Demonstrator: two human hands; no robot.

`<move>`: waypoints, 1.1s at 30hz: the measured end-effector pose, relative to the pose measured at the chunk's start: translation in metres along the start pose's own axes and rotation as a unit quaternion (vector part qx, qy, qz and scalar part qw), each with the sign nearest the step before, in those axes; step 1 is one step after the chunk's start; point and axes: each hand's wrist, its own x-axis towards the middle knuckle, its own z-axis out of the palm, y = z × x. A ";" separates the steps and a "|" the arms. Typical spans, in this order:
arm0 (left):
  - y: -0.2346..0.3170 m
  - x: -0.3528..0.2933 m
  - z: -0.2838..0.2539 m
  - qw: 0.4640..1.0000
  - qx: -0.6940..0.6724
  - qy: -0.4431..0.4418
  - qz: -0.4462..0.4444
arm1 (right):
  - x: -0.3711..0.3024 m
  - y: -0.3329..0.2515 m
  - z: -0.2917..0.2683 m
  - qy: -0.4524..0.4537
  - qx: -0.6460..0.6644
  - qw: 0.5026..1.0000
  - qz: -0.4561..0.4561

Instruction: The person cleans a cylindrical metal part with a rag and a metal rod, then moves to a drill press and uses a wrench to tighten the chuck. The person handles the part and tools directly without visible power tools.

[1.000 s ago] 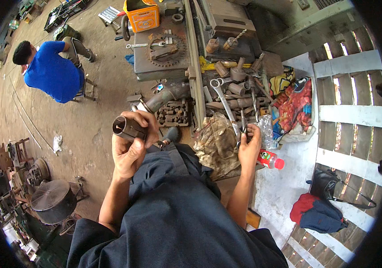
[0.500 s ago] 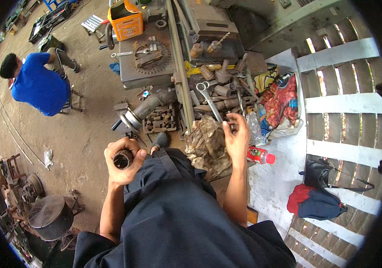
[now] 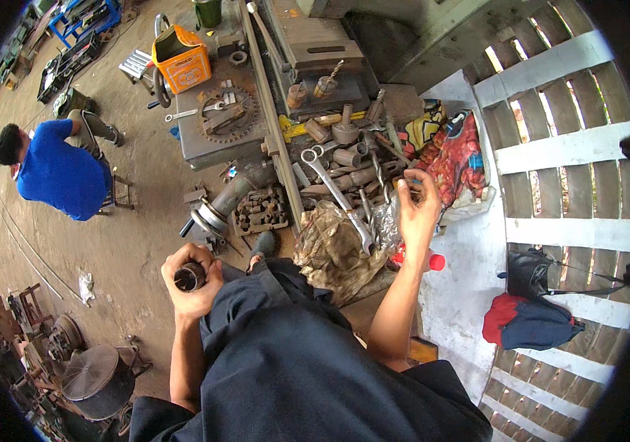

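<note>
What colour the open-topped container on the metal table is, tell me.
The container is orange, seen best in the head view.

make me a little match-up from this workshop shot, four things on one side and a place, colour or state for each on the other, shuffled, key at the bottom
Things
1. metal tube
2. big wrench
3. plastic tub
4. toothed ring

Places, colours, states
A. lies flat on the metal table
B. gripped in the left hand
C. bright orange-yellow, with an open top
D. lies at a slant, its lower end at the stained rag

Right pairs: 1-B, 2-D, 3-C, 4-A
</note>
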 end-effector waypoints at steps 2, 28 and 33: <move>0.002 0.001 0.007 1.000 0.011 -0.010 -0.007 | 0.005 0.005 -0.001 0.003 0.019 1.000 0.016; 0.024 0.007 0.029 0.993 0.078 -0.087 -0.007 | 0.062 -0.047 0.148 -0.161 0.169 0.972 -0.010; 0.025 0.001 0.025 0.995 0.083 -0.058 -0.005 | 0.068 -0.055 0.183 -0.152 0.097 0.983 -0.034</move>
